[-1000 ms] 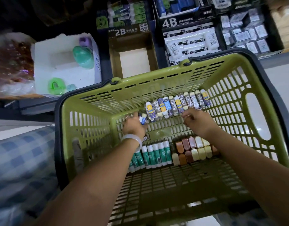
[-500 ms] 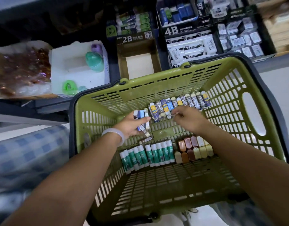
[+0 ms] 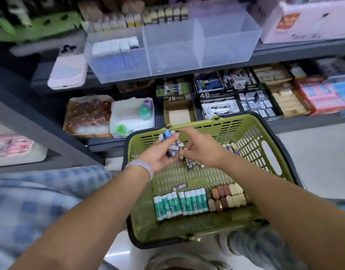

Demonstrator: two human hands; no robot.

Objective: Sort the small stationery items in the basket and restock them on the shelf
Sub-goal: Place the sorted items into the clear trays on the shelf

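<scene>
Gathering step: above the basket (image 3: 265,133), the left hand (image 3: 158,154) cups a bundle of erasers (image 3: 170,142) and the right hand (image 3: 199,147) pinches another onto it — next, judged, transfer to the shelf (image 3: 284,49).

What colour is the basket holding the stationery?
Olive green with a black rim, seen in the head view: basket.

Head camera looks steeply down, close over the basket (image 3: 222,123) (shelf (image 3: 284,52) beyond).
</scene>
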